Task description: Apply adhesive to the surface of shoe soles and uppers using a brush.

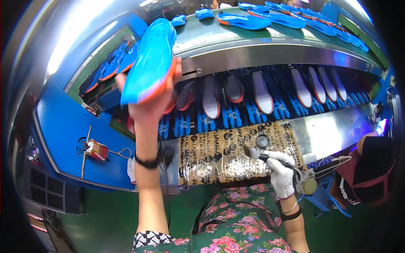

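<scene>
Sole in hand, one: blue with an orange lower edge (152, 59), raised clear above the left part of the bench, in front of the long upper shelf. Its long axis runs away from the person and slants to the right; the far end points up toward the shelf, the near end down and to the left.

Left hand, one, bare (147, 111): grasps the sole from below near its near end, thumb on one side, fingers on the other.

Right hand, one, in a white glove (282, 175): clenched around the handle of one brush (253, 152), whose bristles point left, above a brown board with printed tape (202, 162).

Small round pot, one (262, 141): on the board, just beyond the brush.

Pale-topped soles (263, 95): at least eight, in a row below the shelf, among blue holders (232, 118).

Blue soles on the upper shelf (244, 21): ten or more; those at the far right overlap, so I cannot settle the count.

Red-and-white packet, one (98, 151), beside one thin stick (86, 152), on the blue left-hand table (63, 130).

Dark wristbands, two (146, 163): one per arm.
</scene>
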Available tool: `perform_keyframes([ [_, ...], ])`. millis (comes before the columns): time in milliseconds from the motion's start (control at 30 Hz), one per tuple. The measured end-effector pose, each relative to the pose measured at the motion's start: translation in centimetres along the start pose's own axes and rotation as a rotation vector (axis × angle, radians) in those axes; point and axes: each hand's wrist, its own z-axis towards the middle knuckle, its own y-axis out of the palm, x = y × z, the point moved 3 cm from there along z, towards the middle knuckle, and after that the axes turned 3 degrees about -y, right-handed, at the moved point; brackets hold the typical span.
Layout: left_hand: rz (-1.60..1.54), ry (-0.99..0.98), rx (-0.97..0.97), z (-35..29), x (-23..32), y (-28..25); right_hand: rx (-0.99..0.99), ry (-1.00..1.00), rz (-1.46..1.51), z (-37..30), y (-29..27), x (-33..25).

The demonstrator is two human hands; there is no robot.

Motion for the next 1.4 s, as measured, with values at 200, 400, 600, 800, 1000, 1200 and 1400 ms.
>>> perform_keyframes([
  [200, 0.048, 0.186, 0.448, 2.6, 3.7, -4.8, -0.002, -0.171, -0.316, 1.1, -0.3, 2.3],
  [400, 0.123, 0.081, 0.306, 2.6, -1.2, -8.3, -0.325, -0.907, -0.944, 0.8, 5.7, -1.1],
  [600, 0.372, 0.106, 0.496, 3.8, -9.4, -11.4, -1.143, -0.811, -1.342, -1.2, 11.0, 1.8],
  [800, 0.368, 0.032, 0.578, 3.8, -13.5, -11.7, -1.037, -0.927, -1.46, -1.1, 10.9, 3.9],
  [1000, 0.331, -0.181, 0.478, 1.2, -12.7, -10.3, -0.77, -0.998, -1.435, 0.6, 9.8, 1.7],
  [1200, 0.056, -0.208, 0.232, 4.5, -10.2, -6.4, -1.171, -0.763, -1.54, -0.9, 9.9, 5.6],
  [1400, 0.218, -0.035, 0.017, 11.7, 3.7, -4.5, -1.295, -0.726, -1.502, -3.8, 10.8, 6.7],
])
